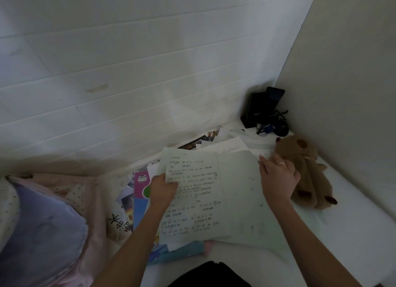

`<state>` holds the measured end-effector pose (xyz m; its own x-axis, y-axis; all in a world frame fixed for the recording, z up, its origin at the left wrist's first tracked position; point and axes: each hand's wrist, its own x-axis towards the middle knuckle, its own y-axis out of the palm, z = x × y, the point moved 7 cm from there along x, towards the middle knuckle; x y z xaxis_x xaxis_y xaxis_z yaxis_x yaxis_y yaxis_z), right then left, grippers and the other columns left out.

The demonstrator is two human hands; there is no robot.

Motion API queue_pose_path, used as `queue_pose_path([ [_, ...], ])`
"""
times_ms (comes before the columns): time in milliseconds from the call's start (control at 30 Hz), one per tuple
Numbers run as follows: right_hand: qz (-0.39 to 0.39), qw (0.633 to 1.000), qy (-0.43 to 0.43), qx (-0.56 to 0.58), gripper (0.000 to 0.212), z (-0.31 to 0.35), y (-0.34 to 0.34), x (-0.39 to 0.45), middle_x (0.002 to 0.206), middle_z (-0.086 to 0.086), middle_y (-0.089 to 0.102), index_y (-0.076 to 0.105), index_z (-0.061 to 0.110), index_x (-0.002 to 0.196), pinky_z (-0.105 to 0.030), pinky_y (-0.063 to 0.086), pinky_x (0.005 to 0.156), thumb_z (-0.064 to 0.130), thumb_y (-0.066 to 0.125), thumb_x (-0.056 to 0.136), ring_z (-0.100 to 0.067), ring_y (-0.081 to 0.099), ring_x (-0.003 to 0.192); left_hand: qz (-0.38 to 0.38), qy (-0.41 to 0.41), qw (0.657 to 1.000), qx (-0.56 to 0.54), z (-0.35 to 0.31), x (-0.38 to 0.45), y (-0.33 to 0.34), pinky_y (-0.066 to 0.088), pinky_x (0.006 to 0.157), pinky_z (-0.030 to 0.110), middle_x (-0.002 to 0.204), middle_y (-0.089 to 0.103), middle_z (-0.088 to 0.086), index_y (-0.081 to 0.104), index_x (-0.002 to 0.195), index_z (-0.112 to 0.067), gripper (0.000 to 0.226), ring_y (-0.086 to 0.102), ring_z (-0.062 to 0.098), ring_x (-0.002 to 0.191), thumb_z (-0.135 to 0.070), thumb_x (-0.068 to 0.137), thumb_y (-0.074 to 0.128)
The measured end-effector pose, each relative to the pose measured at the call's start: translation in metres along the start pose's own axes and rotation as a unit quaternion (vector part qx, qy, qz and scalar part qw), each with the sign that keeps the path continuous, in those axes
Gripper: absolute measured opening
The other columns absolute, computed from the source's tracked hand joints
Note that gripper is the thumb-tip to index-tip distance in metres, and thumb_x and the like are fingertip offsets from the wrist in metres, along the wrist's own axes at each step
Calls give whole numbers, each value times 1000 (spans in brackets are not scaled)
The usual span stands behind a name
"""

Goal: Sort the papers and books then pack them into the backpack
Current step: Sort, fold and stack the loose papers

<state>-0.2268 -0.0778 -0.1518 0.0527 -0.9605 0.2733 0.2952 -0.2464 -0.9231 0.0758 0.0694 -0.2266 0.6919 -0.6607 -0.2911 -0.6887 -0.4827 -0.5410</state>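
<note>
A large pale sheet with handwriting (205,192) lies spread over a pile of papers and books on a white bed. My left hand (164,190) grips the sheet's left edge, thumb on top. My right hand (278,177) rests on the sheet's right side, fingers spread and pressing at its upper right corner. Under the sheet, colourful books and booklets (139,192) stick out to the left, and more loose papers (227,143) fan out behind it near the wall. A dark shape (212,274) at the bottom edge may be the backpack; I cannot tell.
A brown plush toy (304,171) lies just right of my right hand. A black box with tangled cables (265,113) stands in the far corner. A pink and lavender blanket and pillow (42,222) fill the left. White walls close in behind and right.
</note>
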Motion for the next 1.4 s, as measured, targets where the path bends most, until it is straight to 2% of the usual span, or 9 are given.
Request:
queue_pose_path([
  [100,242,952,116,146,33,-17,20,9,94,-5,69,69,17,103,-33,54,67,45,60,87,-24,64,74,-9,-34,999,9,12,0,-4,46,78,32,117,62,18,54,122,0,36,59,34,106,-9,87,56],
  [200,504,830,177,161,48,-19,43,-22,102,-5,65,58,17,110,-37,57,69,54,65,80,-25,67,84,5,-31,999,28,17,1,-3,49,85,37,120,61,19,52,125,-2,38,59,34,106,-12,89,54],
  [500,637,765,90,-38,64,-21,56,-50,99,-5,59,46,19,116,-24,52,60,48,78,69,-14,60,74,-15,-2,998,54,9,-2,-3,42,75,31,122,57,22,40,124,3,39,58,37,107,-9,90,55],
  [667,531,832,156,51,27,-39,63,-37,63,-7,51,55,9,85,-23,35,47,30,70,78,-17,44,47,-20,45,998,27,1,-5,-2,43,70,27,118,60,21,34,130,-2,47,61,33,97,-2,88,55],
  [833,312,918,227,95,43,-66,38,5,114,-18,62,61,2,113,-37,49,82,30,60,81,-35,59,102,-39,75,996,25,3,-2,-8,50,63,31,108,63,15,20,145,-15,70,56,18,75,1,87,55],
  [933,399,879,194,175,53,-25,25,5,122,-6,56,55,8,123,-38,47,86,47,57,86,-29,55,108,-31,87,995,41,2,1,-6,44,50,25,97,60,7,16,148,-19,76,53,12,64,1,86,56],
  [1067,571,707,143,392,93,54,16,-22,119,5,66,67,16,112,-37,40,91,75,0,84,-20,61,109,10,116,993,-2,-3,0,7,49,73,31,104,61,4,18,148,-20,69,58,18,84,-5,90,53],
  [1233,402,870,141,246,47,45,66,-36,114,-10,58,50,8,120,-32,49,74,42,58,89,-24,60,95,43,51,993,-99,4,4,13,43,91,31,128,52,7,21,147,-24,57,51,18,102,-20,97,49],
  [1400,407,785,260,388,20,53,99,-74,96,-12,60,55,8,94,-30,50,57,22,66,87,-24,61,79,118,50,988,-83,-4,0,22,28,97,21,147,37,5,16,150,-23,85,44,22,125,-55,80,52],
])
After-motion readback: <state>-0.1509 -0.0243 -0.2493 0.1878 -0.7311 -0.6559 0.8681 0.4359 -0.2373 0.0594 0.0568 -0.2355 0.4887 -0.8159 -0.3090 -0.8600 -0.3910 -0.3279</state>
